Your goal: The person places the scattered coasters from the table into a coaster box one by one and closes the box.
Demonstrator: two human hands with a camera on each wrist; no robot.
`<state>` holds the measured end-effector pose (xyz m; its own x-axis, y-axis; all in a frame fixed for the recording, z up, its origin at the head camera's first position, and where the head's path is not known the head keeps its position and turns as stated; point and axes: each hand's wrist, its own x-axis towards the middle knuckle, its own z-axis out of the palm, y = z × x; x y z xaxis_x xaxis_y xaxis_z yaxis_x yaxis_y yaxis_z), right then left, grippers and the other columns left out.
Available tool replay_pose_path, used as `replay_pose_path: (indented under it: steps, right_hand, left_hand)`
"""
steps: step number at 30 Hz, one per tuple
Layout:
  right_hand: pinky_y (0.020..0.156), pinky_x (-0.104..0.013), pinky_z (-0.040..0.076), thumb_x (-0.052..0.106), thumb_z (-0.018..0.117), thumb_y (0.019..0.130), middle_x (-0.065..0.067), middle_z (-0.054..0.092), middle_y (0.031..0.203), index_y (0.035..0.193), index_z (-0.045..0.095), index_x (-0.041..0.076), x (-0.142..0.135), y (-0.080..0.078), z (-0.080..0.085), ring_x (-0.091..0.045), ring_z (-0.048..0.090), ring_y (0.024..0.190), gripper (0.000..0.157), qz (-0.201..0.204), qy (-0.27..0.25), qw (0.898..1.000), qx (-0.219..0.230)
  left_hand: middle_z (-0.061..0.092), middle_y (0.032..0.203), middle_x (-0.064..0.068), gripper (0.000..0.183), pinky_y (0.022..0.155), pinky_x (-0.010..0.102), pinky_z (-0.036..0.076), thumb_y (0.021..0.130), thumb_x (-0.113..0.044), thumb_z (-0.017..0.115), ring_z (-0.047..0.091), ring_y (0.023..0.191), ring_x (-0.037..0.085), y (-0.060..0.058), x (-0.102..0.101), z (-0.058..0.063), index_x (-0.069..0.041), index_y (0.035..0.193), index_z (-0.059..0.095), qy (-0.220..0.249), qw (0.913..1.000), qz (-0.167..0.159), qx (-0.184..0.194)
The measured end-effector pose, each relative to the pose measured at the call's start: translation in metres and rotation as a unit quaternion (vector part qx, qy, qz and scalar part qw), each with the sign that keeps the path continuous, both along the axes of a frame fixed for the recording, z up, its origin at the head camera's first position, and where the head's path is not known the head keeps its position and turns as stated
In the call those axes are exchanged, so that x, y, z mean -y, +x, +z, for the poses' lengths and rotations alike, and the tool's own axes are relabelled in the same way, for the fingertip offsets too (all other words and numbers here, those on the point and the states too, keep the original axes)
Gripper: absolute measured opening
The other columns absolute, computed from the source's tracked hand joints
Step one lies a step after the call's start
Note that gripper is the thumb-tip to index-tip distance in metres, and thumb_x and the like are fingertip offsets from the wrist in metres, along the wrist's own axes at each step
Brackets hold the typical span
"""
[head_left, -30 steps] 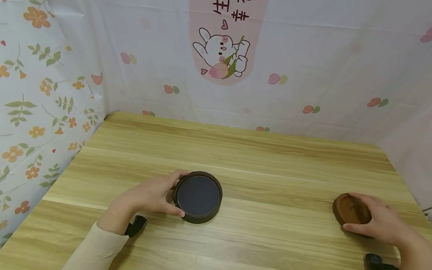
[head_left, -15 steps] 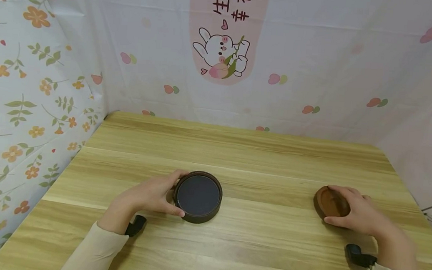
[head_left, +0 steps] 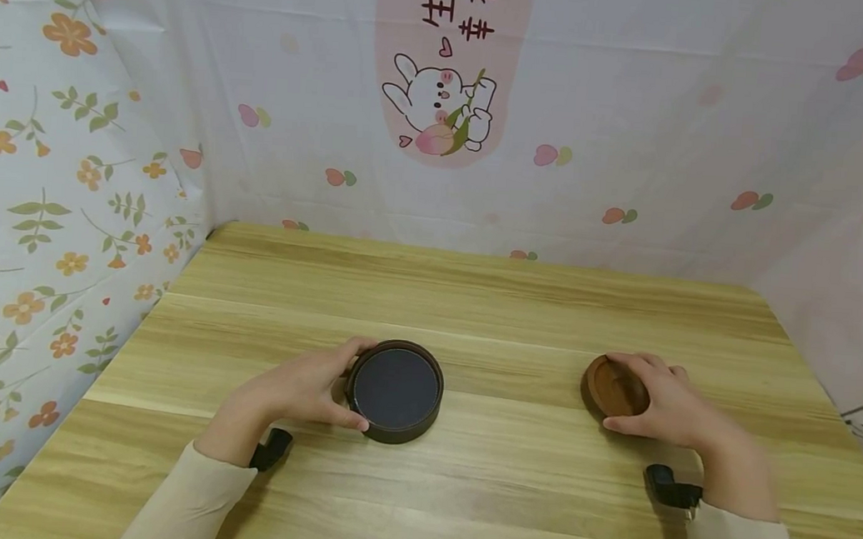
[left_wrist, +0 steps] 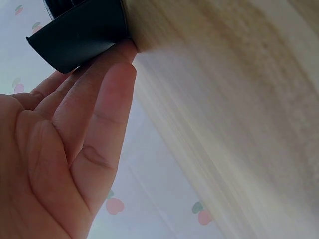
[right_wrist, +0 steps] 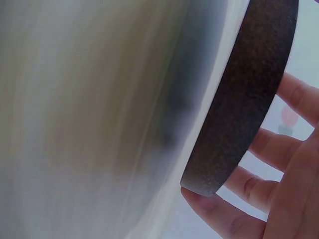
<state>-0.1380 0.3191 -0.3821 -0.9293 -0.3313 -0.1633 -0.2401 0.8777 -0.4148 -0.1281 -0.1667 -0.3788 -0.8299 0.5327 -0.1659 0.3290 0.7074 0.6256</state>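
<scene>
On the table left of centre, a round, shallow dark box point(head_left: 396, 388) with a black inside face and a brown rim lies flat. My left hand point(head_left: 303, 387) holds its left side, thumb at the near edge and fingers at the far edge. In the left wrist view the dark wall of the box point(left_wrist: 82, 32) shows above the fingers. To the right, my right hand point(head_left: 670, 406) grips a round brown wooden-looking disc point(head_left: 613, 388) with a ringed top, which is tilted slightly. The disc's thick speckled side point(right_wrist: 244, 99) shows in the right wrist view, close over the table; whether it touches cannot be told.
Both things are over a light wood-grain table point(head_left: 461, 489). A white printed cloth point(head_left: 601, 106) hangs behind the table, and a floral one point(head_left: 58, 235) on the left. A black wrist camera point(head_left: 672, 488) sits at the right wrist, another camera point(head_left: 271, 450) at the left.
My right hand has moved left across the table with the brown disc, nearer the dark box and slightly farther back. The left hand and the dark box have stayed in place.
</scene>
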Motion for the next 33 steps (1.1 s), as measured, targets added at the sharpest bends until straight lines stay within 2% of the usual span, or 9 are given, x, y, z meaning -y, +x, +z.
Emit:
replay_pose_path:
  steps: [16,25,33]
  right_hand:
    - [0.086,-0.068,0.045,0.041,0.086,0.075,-0.025,0.038,0.148,0.149,0.041,0.014,0.054,-0.006,0.001,-0.05,0.035,0.125,0.091,0.034,-0.016,0.999,0.007]
    - [0.091,-0.066,0.045,0.033,0.086,0.075,-0.022,0.035,0.152,0.149,0.042,0.014,0.082,-0.008,0.008,-0.049,0.033,0.13,0.088,0.062,-0.033,0.997,0.012]
    - [0.095,-0.063,0.045,0.032,0.087,0.074,-0.019,0.035,0.153,0.151,0.042,0.017,0.108,-0.009,0.01,-0.045,0.034,0.131,0.091,0.092,-0.038,0.995,0.01]
  left_hand:
    - [0.062,0.136,0.008,0.103,0.104,0.052,0.045,0.071,-0.047,0.087,0.059,0.125,0.029,0.0,0.002,-0.001,-0.015,0.151,0.031,-0.001,0.9999,-0.005,-0.01]
    - [0.061,0.136,0.009,0.102,0.104,0.054,0.045,0.072,-0.048,0.087,0.058,0.126,0.031,0.0,0.0,0.0,-0.014,0.151,0.032,-0.004,0.9998,-0.008,-0.017]
    - [0.06,0.138,0.009,0.103,0.105,0.054,0.045,0.071,-0.049,0.087,0.057,0.127,0.03,0.0,0.0,0.0,-0.015,0.152,0.032,-0.005,1.0,0.0,-0.005]
